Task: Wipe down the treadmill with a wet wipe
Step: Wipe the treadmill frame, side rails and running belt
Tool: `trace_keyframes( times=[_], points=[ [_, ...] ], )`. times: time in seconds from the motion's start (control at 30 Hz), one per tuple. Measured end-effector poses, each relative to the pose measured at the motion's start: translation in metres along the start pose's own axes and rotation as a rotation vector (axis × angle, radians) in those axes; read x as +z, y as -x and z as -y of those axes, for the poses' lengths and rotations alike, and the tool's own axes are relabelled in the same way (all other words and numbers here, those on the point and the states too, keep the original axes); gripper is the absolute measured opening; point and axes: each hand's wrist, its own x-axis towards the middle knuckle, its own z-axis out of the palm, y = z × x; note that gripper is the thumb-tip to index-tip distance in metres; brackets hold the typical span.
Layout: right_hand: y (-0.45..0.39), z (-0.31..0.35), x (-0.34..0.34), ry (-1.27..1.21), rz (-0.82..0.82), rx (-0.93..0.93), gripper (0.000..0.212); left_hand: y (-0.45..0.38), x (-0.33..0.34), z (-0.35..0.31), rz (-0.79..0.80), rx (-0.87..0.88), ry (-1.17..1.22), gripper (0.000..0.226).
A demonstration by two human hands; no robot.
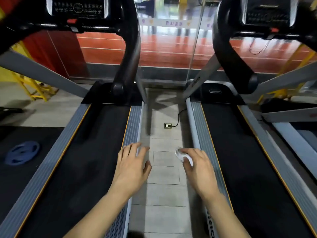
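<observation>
The treadmill I'm working on is the right one of two standing side by side; its black belt is framed by ribbed grey side rails with a thin orange line along each inner edge. Its long axis runs straight away from me, toward the black console and the curved black handrail at the far end by the glass wall. A strip of grey tiled floor separates it from the left treadmill, which lies parallel to it. My right hand is curled around a crumpled white wet wipe, at the left side rail of the right treadmill. My left hand is open, fingers spread, holding nothing, over the right side rail of the left treadmill. A blue weight plate lies on the dark mat far left.
</observation>
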Motion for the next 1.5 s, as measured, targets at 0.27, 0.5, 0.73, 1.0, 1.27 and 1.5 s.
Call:
trace_keyframes(
  times=[0.27,0.5,0.73,1.0,1.27,1.5],
  points=[
    [-0.153,-0.071,0.033,-0.044,0.088,-0.042,0.034,-0.124,0.047,0.004,0.014,-0.133,-0.017,0.042],
    [-0.308,-0.151,0.099,-0.119,0.230,-0.112,0.035,-0.227,0.129,0.003,-0.039,-0.275,0.001,0.034],
    [-0.429,-0.225,0.216,-0.232,0.307,-0.097,0.035,-0.331,0.248,0.037,-0.071,-0.490,0.056,0.039],
    [-0.542,-0.305,0.406,-0.247,0.432,-0.141,0.032,-0.449,0.403,0.137,0.113,-0.529,-0.024,0.040],
    [-0.642,-0.354,0.567,-0.272,0.368,-0.324,0.033,-0.538,0.536,0.255,0.167,-0.595,-0.095,0.039],
    [-0.740,-0.384,0.752,-0.216,0.433,-0.359,0.035,-0.594,0.681,0.390,0.229,-0.679,0.007,0.051]
  ],
)
